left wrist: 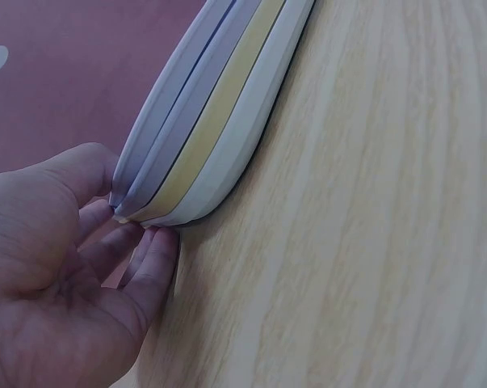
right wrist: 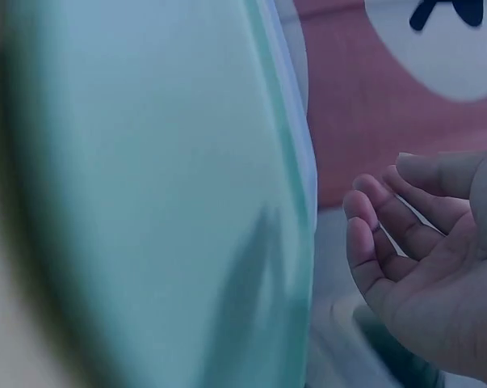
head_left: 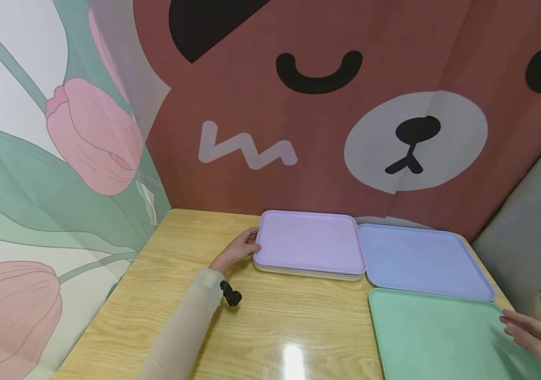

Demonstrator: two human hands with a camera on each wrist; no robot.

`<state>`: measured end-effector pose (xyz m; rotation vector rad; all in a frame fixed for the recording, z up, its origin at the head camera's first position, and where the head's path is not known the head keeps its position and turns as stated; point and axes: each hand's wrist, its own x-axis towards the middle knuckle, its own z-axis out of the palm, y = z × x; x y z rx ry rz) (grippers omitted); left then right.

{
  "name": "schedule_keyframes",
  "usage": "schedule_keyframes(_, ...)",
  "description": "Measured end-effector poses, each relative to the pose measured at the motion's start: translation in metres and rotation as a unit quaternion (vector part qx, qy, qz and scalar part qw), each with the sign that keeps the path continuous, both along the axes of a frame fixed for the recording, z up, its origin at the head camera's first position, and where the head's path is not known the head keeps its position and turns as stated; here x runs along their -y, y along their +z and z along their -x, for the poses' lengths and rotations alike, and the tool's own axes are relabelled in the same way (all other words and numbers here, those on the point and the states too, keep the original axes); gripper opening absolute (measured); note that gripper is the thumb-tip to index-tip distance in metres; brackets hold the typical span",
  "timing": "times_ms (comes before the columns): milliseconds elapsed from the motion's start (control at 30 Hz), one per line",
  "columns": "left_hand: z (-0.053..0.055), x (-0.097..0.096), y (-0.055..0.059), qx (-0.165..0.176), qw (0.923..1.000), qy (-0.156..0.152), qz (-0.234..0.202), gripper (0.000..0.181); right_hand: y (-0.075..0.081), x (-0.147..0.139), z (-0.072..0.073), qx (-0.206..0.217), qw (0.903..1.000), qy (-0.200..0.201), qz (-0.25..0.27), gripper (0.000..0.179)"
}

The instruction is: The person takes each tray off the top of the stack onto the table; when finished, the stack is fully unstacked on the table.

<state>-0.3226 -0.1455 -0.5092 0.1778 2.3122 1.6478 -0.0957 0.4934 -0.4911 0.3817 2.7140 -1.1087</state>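
Observation:
Near the back of the wooden table lies a stack of trays, with a lavender tray [head_left: 310,240] on top. From the side, the left wrist view shows purple, yellow [left wrist: 219,105] and white [left wrist: 235,137] layers in it. My left hand [head_left: 238,250] holds the stack's left edge, thumb by the upper rim and fingertips against the lower trays. At the right, my right hand [head_left: 538,340] hovers by the right edge of a green tray [head_left: 441,332]. Its fingers are loosely bent and hold nothing; in the right wrist view a gap separates them from the rim.
A blue tray [head_left: 424,258] lies right of the stack, behind the green one. The wooden table [head_left: 270,322] meets a wall hanging [head_left: 251,184] with a bear face at the back. A tulip-print hanging [head_left: 37,211] borders the left side, and a grey surface [head_left: 531,211] the right.

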Motion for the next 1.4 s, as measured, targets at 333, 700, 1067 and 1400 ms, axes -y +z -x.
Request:
schedule_keyframes(333,0.002,-0.001,0.000,-0.002,1.0000,-0.002,-0.003,0.066,0.033,0.057,0.031,-0.081,0.9941,0.053,0.049,0.054)
schedule_keyframes(700,0.003,-0.001,-0.003,-0.001,1.0000,0.003,0.003,0.066,0.048,0.122,0.075,-0.094,0.9870,0.121,0.049,0.065)
schedule_keyframes(1067,0.001,0.000,-0.001,0.001,0.9999,-0.006,-0.011,0.067,0.040,0.169,0.111,-0.100,0.9862,0.118,0.059,0.062)
schedule_keyframes(1400,-0.001,-0.001,-0.001,0.002,1.0000,-0.001,-0.007,0.066,0.029,0.197,0.140,-0.114,0.9824,0.096,0.113,0.057)
